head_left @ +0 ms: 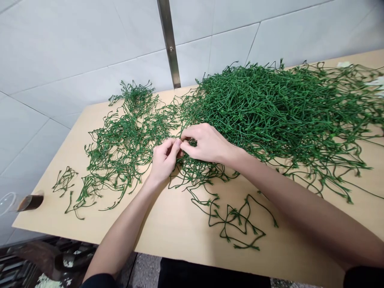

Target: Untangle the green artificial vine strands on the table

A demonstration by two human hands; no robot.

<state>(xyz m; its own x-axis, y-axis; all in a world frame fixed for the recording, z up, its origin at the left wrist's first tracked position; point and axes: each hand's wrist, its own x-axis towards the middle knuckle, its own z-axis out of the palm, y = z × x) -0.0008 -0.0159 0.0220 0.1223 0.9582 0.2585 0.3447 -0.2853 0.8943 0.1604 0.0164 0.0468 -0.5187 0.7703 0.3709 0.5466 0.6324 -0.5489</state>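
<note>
My left hand and my right hand meet above the table, thumbs and forefingers pinched close together. Whatever they pinch is hidden by the fingertips; thin green strands show right around them. Behind and beside my right hand rises a large heap of green, cord-like stems with small forked tips. To the left of my left hand spreads a looser, flatter pile of shorter-looking green stems. A few long, bent stems lie apart, in front of my right forearm.
All this lies on a light wooden tabletop against a tiled wall with a metal strip. A clear plastic cup of dark drink is at the left edge. White scraps lie far right. Dark slatted objects are below left.
</note>
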